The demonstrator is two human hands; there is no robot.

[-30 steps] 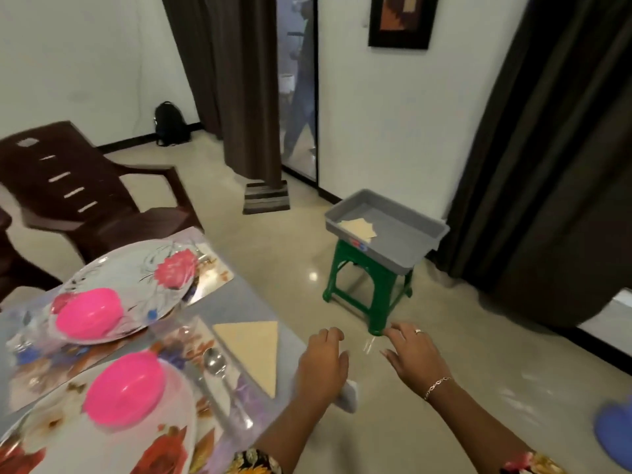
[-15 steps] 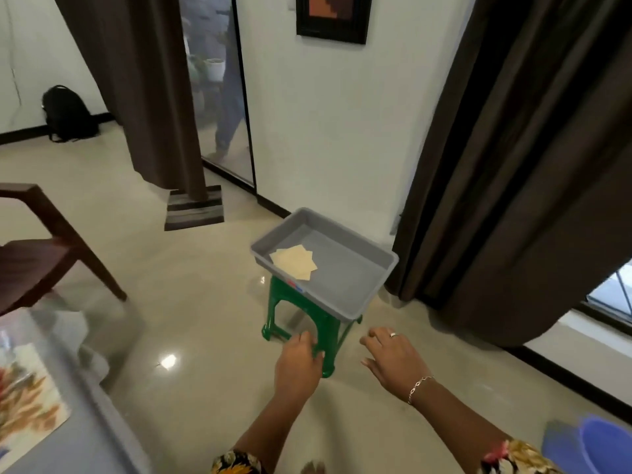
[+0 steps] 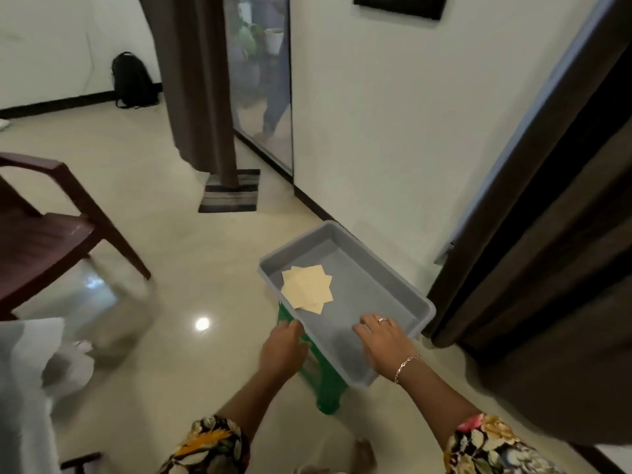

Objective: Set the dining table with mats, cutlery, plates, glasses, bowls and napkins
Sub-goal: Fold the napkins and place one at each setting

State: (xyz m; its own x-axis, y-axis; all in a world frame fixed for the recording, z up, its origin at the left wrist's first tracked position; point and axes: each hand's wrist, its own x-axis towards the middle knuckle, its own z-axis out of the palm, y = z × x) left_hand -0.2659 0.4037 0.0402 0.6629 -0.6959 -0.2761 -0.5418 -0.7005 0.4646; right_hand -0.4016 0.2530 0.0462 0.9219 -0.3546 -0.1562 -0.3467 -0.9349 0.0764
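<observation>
Both hands reach toward the grey tray (image 3: 393,278) on the green stool (image 3: 326,391); the left hand (image 3: 282,350) is beside its near edge, the right hand (image 3: 383,340) over its floor, fingers of both spread loosely and holding nothing. The napkins (image 3: 307,289) lie fanned in the tray's far left corner, near the hands but untouched. The sheets are thin and overlapping, so a pinch may lift several or crumple them, and a nudge could tip the tray, which overhangs the stool. One tray, one stool; the napkin stack looks like three or four, I cannot tell exactly.
</observation>
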